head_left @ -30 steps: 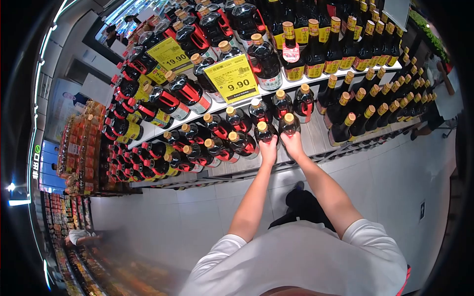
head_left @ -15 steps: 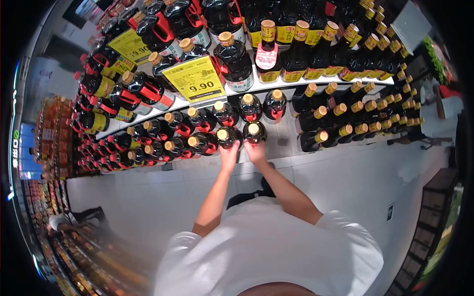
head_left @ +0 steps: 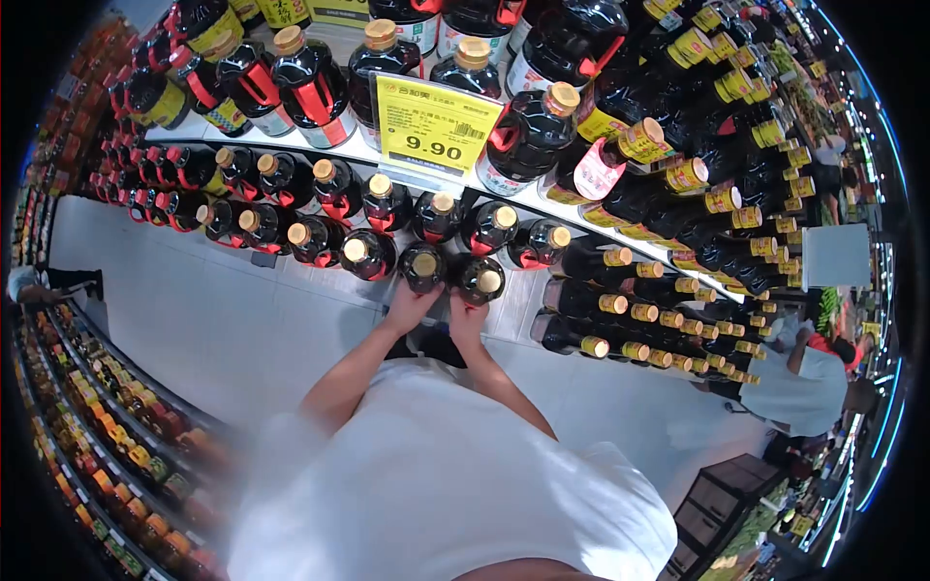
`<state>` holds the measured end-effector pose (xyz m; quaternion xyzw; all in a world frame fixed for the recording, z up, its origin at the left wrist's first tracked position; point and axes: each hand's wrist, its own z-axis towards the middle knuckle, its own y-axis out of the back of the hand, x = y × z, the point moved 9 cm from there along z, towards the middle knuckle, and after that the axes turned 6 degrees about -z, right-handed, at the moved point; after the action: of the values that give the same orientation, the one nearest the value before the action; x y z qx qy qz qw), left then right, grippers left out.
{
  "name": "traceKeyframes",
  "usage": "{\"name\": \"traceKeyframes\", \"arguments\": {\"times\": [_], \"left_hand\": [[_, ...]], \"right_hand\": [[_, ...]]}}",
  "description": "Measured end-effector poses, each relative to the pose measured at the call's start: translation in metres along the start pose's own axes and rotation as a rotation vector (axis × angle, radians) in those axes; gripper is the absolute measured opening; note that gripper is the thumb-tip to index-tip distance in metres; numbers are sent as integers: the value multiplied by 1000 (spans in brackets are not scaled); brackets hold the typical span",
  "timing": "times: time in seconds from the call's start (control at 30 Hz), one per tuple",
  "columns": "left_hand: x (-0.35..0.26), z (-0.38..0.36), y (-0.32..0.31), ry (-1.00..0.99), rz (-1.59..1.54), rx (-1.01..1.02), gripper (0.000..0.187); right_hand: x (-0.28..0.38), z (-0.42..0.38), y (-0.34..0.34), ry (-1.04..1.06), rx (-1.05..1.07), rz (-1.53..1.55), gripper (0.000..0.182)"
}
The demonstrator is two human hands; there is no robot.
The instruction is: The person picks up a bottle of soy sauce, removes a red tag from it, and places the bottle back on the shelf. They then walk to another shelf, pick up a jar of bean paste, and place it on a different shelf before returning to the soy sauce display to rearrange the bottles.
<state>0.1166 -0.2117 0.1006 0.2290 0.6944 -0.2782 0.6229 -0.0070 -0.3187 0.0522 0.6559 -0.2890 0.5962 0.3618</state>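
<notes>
My left hand is closed round the lower side of a dark soy sauce bottle with a yellow cap and a red label. Beside it, my right hand grips a second such bottle. Both bottles stand roughly upright at the right end of the front row on the lowest level. Their bases and my fingertips are hidden. Just left of them is a matching bottle. Behind stands another row, including a bottle near my right hand's one.
Above the low rows runs a white shelf edge with large handled bottles and a yellow price sign reading 9.90. Slimmer yellow-capped bottles stand to the right. A person in a white top is at far right. Stocked shelves line the left.
My view has turned, so the shelves look tilted down to the right. Both hands remain on the same two bottles, which now appear slightly lower and further left in view.
</notes>
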Motion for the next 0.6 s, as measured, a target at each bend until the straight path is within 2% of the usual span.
{"name": "traceKeyframes", "arguments": {"times": [0.07,0.23,0.33,0.37,0.4,0.43,0.47,0.6], "left_hand": [[-12,3,-1,15,-88,55,25],[16,4,0,130,-109,227,24],[4,3,8,140,53,243,24],[16,0,6,251,73,323,22],[21,2,3,220,20,370,21],[28,3,-2,190,-33,419,21],[34,2,-6,160,-83,469,22],[17,6,-3,-68,-11,443,14]], "right_hand": [[5,3,-3,-24,-8,64,3],[36,2,-7,-90,6,105,12],[16,4,-4,-62,-34,74,16],[1,5,0,-44,-48,47,18],[-8,4,3,-28,-63,20,20],[9,1,-4,-79,-78,77,9],[18,0,-9,-101,-77,89,8],[37,2,-16,-115,-97,139,11]]}}
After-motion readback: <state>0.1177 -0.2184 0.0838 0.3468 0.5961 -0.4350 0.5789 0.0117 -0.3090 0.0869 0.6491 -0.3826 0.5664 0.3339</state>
